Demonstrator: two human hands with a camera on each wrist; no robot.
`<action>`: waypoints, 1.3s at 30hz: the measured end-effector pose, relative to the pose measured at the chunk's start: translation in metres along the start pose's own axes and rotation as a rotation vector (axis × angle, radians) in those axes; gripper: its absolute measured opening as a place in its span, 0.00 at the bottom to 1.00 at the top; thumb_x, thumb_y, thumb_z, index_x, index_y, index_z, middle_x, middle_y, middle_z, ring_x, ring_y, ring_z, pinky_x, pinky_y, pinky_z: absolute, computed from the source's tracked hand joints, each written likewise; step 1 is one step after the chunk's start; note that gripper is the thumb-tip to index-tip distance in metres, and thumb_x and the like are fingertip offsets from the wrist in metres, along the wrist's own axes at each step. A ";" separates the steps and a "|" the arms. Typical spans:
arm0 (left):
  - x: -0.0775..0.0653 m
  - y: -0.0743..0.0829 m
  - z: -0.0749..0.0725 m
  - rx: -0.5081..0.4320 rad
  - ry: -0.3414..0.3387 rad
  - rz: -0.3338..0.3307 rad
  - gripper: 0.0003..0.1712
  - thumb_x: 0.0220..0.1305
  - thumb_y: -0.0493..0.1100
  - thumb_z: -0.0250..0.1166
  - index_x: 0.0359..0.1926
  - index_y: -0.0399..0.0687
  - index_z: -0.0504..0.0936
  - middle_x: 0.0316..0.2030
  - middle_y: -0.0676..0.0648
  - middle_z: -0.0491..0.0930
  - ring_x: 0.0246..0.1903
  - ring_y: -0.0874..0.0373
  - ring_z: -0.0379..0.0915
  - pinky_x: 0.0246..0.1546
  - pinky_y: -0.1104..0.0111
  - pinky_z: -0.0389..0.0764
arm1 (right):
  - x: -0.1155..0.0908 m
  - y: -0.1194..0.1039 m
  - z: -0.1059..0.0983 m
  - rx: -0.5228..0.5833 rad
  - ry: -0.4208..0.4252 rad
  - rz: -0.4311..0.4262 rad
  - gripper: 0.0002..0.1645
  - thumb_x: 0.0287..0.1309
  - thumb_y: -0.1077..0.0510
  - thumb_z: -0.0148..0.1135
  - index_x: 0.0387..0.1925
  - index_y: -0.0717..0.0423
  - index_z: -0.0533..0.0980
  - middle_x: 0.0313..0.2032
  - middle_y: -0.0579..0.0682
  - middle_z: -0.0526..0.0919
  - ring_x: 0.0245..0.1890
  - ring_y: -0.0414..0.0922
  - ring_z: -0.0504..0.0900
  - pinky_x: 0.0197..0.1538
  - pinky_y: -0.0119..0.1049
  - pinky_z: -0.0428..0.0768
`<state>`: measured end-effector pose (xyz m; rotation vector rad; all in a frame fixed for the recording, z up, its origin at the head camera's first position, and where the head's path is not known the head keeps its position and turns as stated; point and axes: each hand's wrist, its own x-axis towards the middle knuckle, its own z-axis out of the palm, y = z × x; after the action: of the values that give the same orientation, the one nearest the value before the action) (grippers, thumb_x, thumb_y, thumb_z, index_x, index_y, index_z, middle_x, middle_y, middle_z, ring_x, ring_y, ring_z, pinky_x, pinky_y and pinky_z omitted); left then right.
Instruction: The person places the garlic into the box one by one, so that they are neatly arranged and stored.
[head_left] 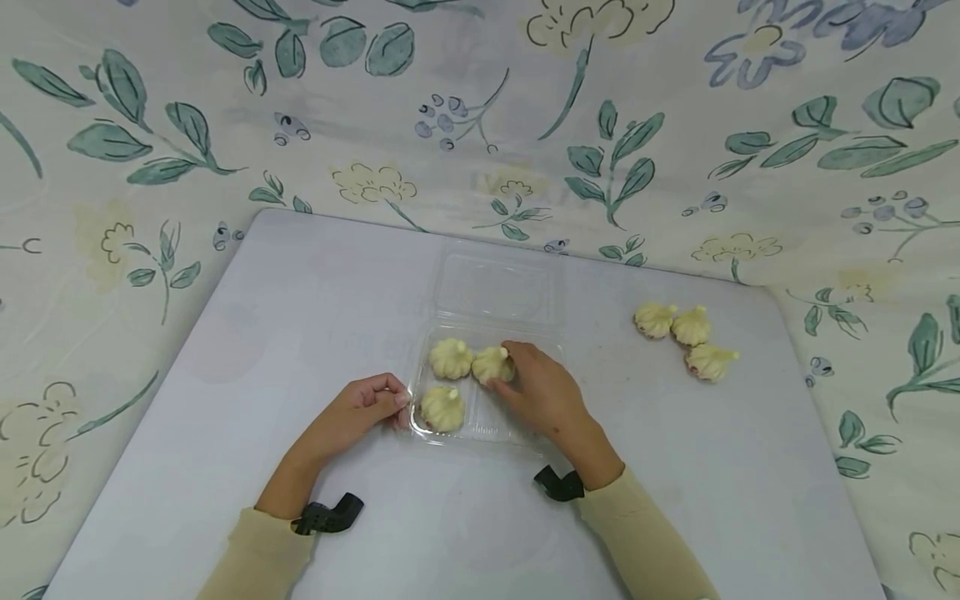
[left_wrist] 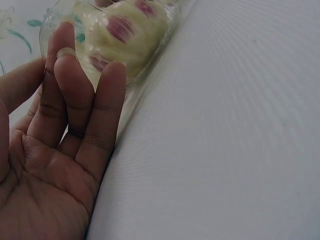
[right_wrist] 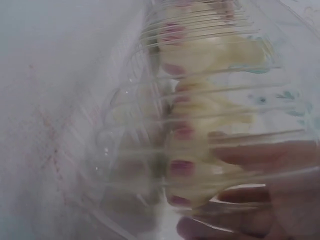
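Note:
A clear plastic clamshell box (head_left: 487, 427) lies unfolded on the table, its lid (head_left: 497, 287) spread toward the back. Two garlic bulbs, one at the back left (head_left: 450, 359) and one at the front left (head_left: 441, 410), sit in it. My right hand (head_left: 546, 390) holds a third garlic bulb (head_left: 491, 365) in the box's back row, fingers and thumb around it. Through the ribbed plastic wall, the right wrist view shows this bulb (right_wrist: 186, 182) by the fingers (right_wrist: 280, 157). At the box's left edge, my left hand (head_left: 358, 415) pinches the rim between thumb and fingers.
Three more garlic bulbs (head_left: 691, 326) lie grouped on the right side of the white table (head_left: 300, 292). Flower-patterned cloth (head_left: 480, 108) hangs behind the table and along its sides. A black wrist mount (head_left: 330, 513) sticks out from each sleeve.

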<state>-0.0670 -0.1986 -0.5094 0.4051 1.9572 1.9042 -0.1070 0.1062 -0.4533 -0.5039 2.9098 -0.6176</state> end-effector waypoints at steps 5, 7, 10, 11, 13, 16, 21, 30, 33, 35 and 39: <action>0.000 0.000 0.000 0.006 0.005 -0.002 0.09 0.79 0.38 0.59 0.43 0.36 0.80 0.31 0.43 0.84 0.33 0.55 0.79 0.38 0.67 0.82 | -0.001 0.001 -0.001 -0.008 0.014 -0.004 0.38 0.66 0.46 0.73 0.69 0.60 0.72 0.64 0.58 0.80 0.63 0.55 0.80 0.61 0.51 0.80; 0.000 0.000 0.000 0.008 0.009 -0.006 0.09 0.79 0.38 0.59 0.43 0.36 0.80 0.31 0.43 0.84 0.33 0.56 0.79 0.38 0.67 0.82 | -0.001 0.002 -0.001 -0.012 0.017 -0.003 0.39 0.66 0.45 0.73 0.69 0.60 0.72 0.64 0.58 0.80 0.62 0.55 0.80 0.60 0.51 0.80; 0.001 0.001 0.001 0.007 0.012 -0.009 0.09 0.79 0.39 0.59 0.43 0.36 0.80 0.31 0.43 0.84 0.33 0.56 0.79 0.38 0.67 0.83 | -0.003 0.003 -0.002 -0.020 0.024 -0.007 0.39 0.66 0.45 0.73 0.69 0.61 0.73 0.64 0.58 0.80 0.62 0.55 0.81 0.60 0.50 0.81; 0.001 0.001 0.001 0.007 0.014 -0.011 0.09 0.79 0.39 0.59 0.43 0.36 0.80 0.31 0.43 0.84 0.33 0.56 0.79 0.38 0.67 0.83 | -0.003 0.003 -0.003 -0.021 0.029 -0.009 0.39 0.66 0.45 0.73 0.69 0.61 0.73 0.63 0.58 0.80 0.61 0.55 0.81 0.59 0.51 0.81; 0.001 0.002 0.001 0.008 0.017 -0.015 0.09 0.79 0.39 0.60 0.43 0.36 0.80 0.31 0.43 0.84 0.33 0.56 0.79 0.38 0.67 0.83 | -0.004 0.004 -0.005 -0.024 0.039 -0.015 0.39 0.66 0.44 0.73 0.69 0.60 0.73 0.63 0.58 0.80 0.61 0.55 0.81 0.59 0.51 0.81; 0.001 0.002 0.001 0.011 0.014 -0.016 0.09 0.79 0.39 0.59 0.43 0.36 0.80 0.31 0.43 0.84 0.33 0.56 0.79 0.38 0.67 0.83 | -0.007 0.006 -0.008 -0.024 0.058 -0.024 0.38 0.66 0.44 0.73 0.69 0.60 0.73 0.63 0.58 0.80 0.61 0.55 0.81 0.58 0.51 0.81; 0.001 0.002 0.002 0.012 0.013 -0.024 0.09 0.79 0.39 0.60 0.43 0.35 0.80 0.32 0.43 0.84 0.34 0.56 0.79 0.38 0.67 0.83 | -0.012 0.008 -0.016 -0.015 0.092 -0.041 0.36 0.66 0.45 0.73 0.68 0.58 0.74 0.63 0.57 0.81 0.60 0.55 0.82 0.56 0.51 0.82; 0.001 0.000 0.001 0.015 0.016 -0.026 0.10 0.80 0.39 0.59 0.43 0.35 0.80 0.31 0.43 0.84 0.33 0.56 0.79 0.38 0.67 0.83 | -0.019 0.013 -0.028 -0.012 0.096 -0.048 0.35 0.66 0.46 0.72 0.69 0.57 0.74 0.64 0.56 0.80 0.60 0.56 0.82 0.55 0.52 0.83; 0.001 0.000 0.001 0.016 0.013 -0.024 0.10 0.80 0.39 0.58 0.43 0.35 0.80 0.31 0.42 0.84 0.33 0.56 0.79 0.38 0.67 0.83 | -0.022 0.015 -0.033 -0.019 0.114 -0.052 0.36 0.66 0.46 0.73 0.68 0.58 0.74 0.63 0.57 0.81 0.60 0.56 0.82 0.55 0.53 0.83; 0.002 0.000 0.001 0.019 0.014 -0.025 0.10 0.80 0.40 0.58 0.43 0.35 0.80 0.31 0.42 0.84 0.33 0.56 0.79 0.38 0.67 0.83 | -0.024 0.017 -0.036 -0.025 0.130 -0.056 0.36 0.67 0.46 0.72 0.68 0.59 0.74 0.63 0.58 0.81 0.60 0.56 0.82 0.55 0.53 0.83; 0.001 0.000 0.001 0.027 0.023 -0.031 0.11 0.80 0.40 0.58 0.43 0.35 0.80 0.31 0.43 0.84 0.33 0.56 0.79 0.38 0.67 0.83 | -0.029 0.023 -0.042 -0.034 0.164 -0.057 0.36 0.67 0.46 0.71 0.68 0.61 0.74 0.63 0.59 0.81 0.60 0.57 0.82 0.55 0.54 0.83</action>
<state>-0.0678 -0.1970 -0.5090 0.3592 1.9942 1.8736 -0.0947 0.1518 -0.4229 -0.5684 3.0739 -0.6473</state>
